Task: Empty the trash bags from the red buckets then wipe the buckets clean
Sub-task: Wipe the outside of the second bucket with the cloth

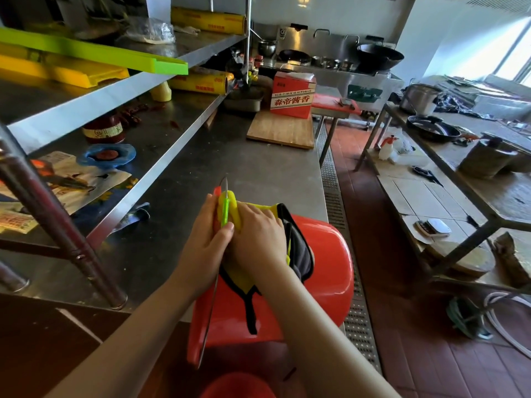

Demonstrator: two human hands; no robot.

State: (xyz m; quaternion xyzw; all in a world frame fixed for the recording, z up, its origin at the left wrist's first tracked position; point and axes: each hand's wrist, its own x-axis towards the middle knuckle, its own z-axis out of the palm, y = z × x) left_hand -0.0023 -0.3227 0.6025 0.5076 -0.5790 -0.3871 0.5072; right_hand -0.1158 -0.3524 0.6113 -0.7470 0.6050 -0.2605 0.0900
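A red bucket lies on its side at the front edge of the steel counter, its mouth turned to the left. My left hand grips the bucket's rim together with the green grip of its wire handle. My right hand presses a yellow cloth with black edging onto the bucket's top near the rim. Part of the cloth hangs down the bucket's side. A second red bucket shows only its rim at the bottom edge.
A wooden board and a red carton stand further back on the counter. Shelves on the left hold cling film rolls, a jar and papers. A floor drain grate runs along the counter. A cluttered table stands to the right.
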